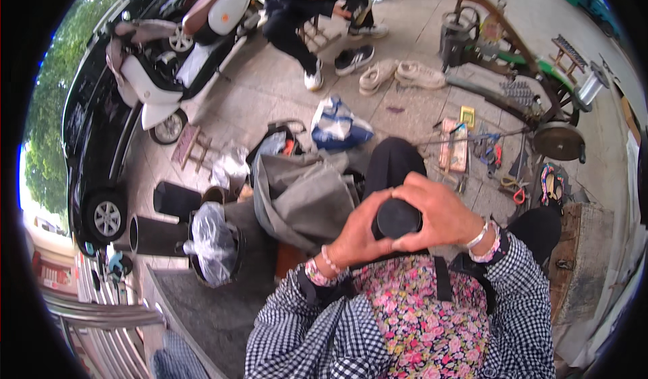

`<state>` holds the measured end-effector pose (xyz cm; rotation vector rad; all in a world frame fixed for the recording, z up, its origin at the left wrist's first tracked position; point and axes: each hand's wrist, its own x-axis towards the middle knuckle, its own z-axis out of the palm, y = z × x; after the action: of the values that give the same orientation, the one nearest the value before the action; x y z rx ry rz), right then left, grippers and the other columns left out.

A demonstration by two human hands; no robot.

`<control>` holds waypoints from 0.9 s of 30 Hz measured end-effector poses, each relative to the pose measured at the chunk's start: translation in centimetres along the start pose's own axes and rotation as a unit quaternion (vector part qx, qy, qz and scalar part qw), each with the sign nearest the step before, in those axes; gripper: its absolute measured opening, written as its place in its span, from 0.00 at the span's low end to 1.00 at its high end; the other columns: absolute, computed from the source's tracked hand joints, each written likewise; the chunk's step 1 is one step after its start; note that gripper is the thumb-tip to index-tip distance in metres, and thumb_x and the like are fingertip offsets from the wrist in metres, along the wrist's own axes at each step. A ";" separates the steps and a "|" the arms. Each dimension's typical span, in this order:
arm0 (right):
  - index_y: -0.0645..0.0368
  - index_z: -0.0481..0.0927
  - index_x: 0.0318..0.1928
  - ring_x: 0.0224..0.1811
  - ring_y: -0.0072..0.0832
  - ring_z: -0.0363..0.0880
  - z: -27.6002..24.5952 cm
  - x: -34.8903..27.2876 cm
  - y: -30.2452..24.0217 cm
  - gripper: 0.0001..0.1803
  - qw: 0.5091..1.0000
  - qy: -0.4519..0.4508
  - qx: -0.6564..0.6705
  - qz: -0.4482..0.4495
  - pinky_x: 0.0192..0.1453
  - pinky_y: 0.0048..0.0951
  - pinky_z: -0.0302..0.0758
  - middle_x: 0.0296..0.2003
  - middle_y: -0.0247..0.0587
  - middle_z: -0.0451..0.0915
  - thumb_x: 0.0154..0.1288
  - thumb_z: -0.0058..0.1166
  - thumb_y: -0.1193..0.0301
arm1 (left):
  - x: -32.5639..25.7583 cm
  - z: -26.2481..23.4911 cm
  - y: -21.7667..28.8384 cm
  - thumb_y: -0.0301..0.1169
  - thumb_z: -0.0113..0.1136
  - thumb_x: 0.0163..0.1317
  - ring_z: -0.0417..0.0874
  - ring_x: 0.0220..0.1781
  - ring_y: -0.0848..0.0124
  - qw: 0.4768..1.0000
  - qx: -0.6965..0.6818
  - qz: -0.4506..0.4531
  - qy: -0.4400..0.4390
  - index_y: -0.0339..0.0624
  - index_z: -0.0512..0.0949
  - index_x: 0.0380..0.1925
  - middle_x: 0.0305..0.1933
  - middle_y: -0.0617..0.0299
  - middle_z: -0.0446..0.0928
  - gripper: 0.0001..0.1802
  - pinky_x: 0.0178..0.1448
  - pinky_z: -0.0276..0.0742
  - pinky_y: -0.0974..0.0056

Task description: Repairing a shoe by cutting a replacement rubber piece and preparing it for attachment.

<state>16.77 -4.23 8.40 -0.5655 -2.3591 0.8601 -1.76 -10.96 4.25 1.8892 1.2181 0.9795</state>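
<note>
Both my hands are wrapped round a black, round-topped object (pixel 399 218) in front of my chest. It looks like the end of a bottle or flask, but its lower part is hidden. My left hand (pixel 356 229) closes on it from the left, with a beaded bracelet at the wrist. From the right, my right hand (pixel 443 215) grips it, a silver bangle and beads at that wrist. Below them lies my floral apron (pixel 425 318). A grey cloth (pixel 307 193) is heaped to the left of the hands.
A shoe-repair-type hand-cranked machine (pixel 513 68) stands at far right, with hand tools (pixel 499 153) on the ground before it. Beige shoes (pixel 418 75) and a seated person (pixel 293 14) are ahead. Black tubs (pixel 158 234), a plastic bag (pixel 212 237) and a scooter (pixel 169 68) are left.
</note>
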 end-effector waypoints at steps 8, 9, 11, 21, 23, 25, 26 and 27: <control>0.65 0.76 0.37 0.24 0.12 0.65 2.9 0.8 2.6 0.14 0.961 0.006 0.219 0.170 0.26 0.15 0.63 0.26 0.31 0.69 0.51 0.62 0.71 | -10.0 -10.1 -3.4 0.23 0.66 0.40 0.75 0.42 0.72 0.883 -0.108 -0.229 0.394 0.33 0.65 0.47 0.41 0.58 0.73 0.31 0.49 0.71 0.67; 0.66 0.77 0.36 0.22 0.09 0.63 3.4 -0.2 3.8 0.11 0.944 0.039 0.261 0.200 0.25 0.13 0.61 0.26 0.27 0.69 0.53 0.59 0.74 | -11.4 -10.7 -3.6 0.22 0.65 0.40 0.76 0.40 0.72 0.863 -0.099 -0.256 0.424 0.33 0.65 0.46 0.40 0.59 0.74 0.29 0.47 0.72 0.67; 0.64 0.77 0.37 0.19 0.07 0.61 3.6 -1.8 5.3 0.09 0.930 0.085 0.270 0.236 0.22 0.11 0.58 0.25 0.26 0.72 0.56 0.56 0.73 | -14.8 -11.1 -5.0 0.26 0.68 0.37 0.77 0.39 0.69 0.867 0.079 -0.326 0.369 0.33 0.66 0.44 0.39 0.56 0.74 0.31 0.46 0.73 0.66; 0.62 0.77 0.40 0.14 0.08 0.59 -0.5 -9.8 7.8 0.13 0.850 0.142 0.303 0.407 0.17 0.12 0.56 0.24 0.30 0.73 0.59 0.54 0.67 | -25.1 -1.6 -13.4 0.28 0.70 0.33 0.73 0.45 0.66 0.728 -0.027 -0.507 0.460 0.31 0.63 0.49 0.47 0.54 0.69 0.39 0.50 0.70 0.65; 0.63 0.77 0.40 0.14 0.08 0.59 -0.6 -10.4 7.8 0.13 0.843 0.142 0.307 0.419 0.17 0.11 0.56 0.25 0.30 0.73 0.59 0.54 0.67 | -26.0 -1.3 -14.6 0.22 0.67 0.38 0.72 0.45 0.67 0.702 -0.027 -0.450 0.551 0.32 0.60 0.51 0.46 0.55 0.69 0.37 0.45 0.73 0.63; 0.63 0.77 0.40 0.14 0.08 0.59 -0.7 -10.8 7.9 0.13 0.835 0.145 0.309 0.432 0.17 0.11 0.56 0.25 0.30 0.73 0.60 0.54 0.66 | -25.7 -1.5 -15.7 0.22 0.67 0.39 0.72 0.46 0.66 0.673 -0.070 -0.449 0.584 0.32 0.59 0.53 0.47 0.54 0.68 0.39 0.46 0.73 0.62; 0.63 0.76 0.40 0.14 0.08 0.59 -0.5 -11.1 8.2 0.13 0.833 0.146 0.320 0.427 0.17 0.12 0.56 0.25 0.30 0.73 0.61 0.53 0.67 | -25.5 -1.7 -16.3 0.23 0.68 0.39 0.71 0.48 0.64 0.641 -0.110 -0.446 0.615 0.31 0.58 0.54 0.49 0.53 0.67 0.40 0.48 0.73 0.61; 0.64 0.76 0.40 0.14 0.09 0.59 -0.5 -11.4 8.3 0.13 0.832 0.149 0.328 0.422 0.16 0.12 0.57 0.26 0.31 0.73 0.62 0.52 0.67 | -24.6 -1.4 -17.1 0.23 0.68 0.39 0.71 0.48 0.64 0.643 -0.113 -0.447 0.612 0.31 0.58 0.54 0.49 0.53 0.67 0.40 0.48 0.73 0.61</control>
<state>27.24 -4.43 -1.01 -1.3354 -1.3179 1.7066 -17.09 -28.01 -15.06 -0.0302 2.2277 1.6583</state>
